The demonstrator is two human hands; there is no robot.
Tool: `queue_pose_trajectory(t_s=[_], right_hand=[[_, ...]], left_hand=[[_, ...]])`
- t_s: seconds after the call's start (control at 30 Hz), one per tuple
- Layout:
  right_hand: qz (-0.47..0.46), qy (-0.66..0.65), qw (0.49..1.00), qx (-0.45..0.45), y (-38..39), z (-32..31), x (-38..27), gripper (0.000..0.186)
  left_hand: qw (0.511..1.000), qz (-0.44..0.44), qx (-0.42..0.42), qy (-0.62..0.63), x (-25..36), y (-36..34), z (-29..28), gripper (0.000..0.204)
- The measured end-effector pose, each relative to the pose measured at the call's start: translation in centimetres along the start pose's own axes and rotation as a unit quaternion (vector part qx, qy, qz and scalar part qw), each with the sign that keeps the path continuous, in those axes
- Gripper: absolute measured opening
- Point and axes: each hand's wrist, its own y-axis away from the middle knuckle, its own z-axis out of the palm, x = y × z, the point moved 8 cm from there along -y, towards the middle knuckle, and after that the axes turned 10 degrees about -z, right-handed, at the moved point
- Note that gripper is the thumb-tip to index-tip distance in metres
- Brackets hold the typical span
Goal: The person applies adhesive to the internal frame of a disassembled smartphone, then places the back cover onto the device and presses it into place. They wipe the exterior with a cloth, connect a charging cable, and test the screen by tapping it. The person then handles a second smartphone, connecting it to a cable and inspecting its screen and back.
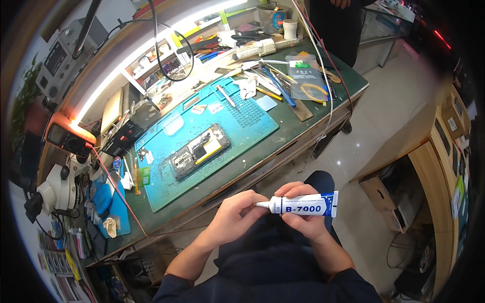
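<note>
A white-and-blue squeeze tube [318, 202] lies horizontally between my hands, above my lap. My right hand [308, 227] grips its body from behind and below. The fingers of my left hand [233, 218] are closed around the tip of the narrow nozzle at the tube's left end. Beyond them, an opened smartphone [188, 162] with exposed internals and a yellow strip rests on a blue repair mat [159, 194] on the green workbench [270, 154].
Tools, a plastic bag [303, 76] and scraps crowd the bench's back. At left are an orange multimeter [68, 139] and a microscope [53, 189]. Cables [328, 116] hang over the right end. A person in dark clothes [331, 20] stands behind it; wooden furniture [424, 156] is at right.
</note>
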Motion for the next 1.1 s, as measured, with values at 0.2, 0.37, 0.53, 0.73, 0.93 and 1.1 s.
queue_pose_trajectory(t_s=[0.2, 0.37, 0.53, 0.73, 0.93, 1.1], right_hand=[[-0.003, -0.008, 0.992, -0.124, -1.5, 1.6, -1.1, 0.038], [-0.022, 0.012, 0.997, -0.078, -2.0, 2.2, -0.7, 0.038], [0.084, -0.061, 0.994, 0.018, -1.5, 2.9, 1.2, 0.044], [0.169, -0.168, 0.965, 0.108, -0.6, 3.8, 3.3, 0.041], [0.169, -0.072, 0.982, 0.041, -4.8, 5.0, 2.1, 0.048], [0.046, 0.513, 0.853, -0.085, -16.3, 1.4, 0.7, 0.066]], left_hand=[[0.979, -0.103, -0.121, 0.125, -1.4, 0.8, 0.3, 0.047], [0.999, -0.008, -0.015, 0.050, 0.0, 0.8, -1.5, 0.037], [0.941, 0.251, 0.141, -0.178, 3.8, 2.0, -3.9, 0.020], [0.804, 0.413, 0.224, -0.365, 5.3, 4.9, -4.8, 0.027], [0.793, 0.395, 0.291, -0.363, 4.0, 6.9, -7.3, 0.034], [0.800, 0.343, 0.327, -0.368, 1.4, 10.8, -10.5, 0.022]])
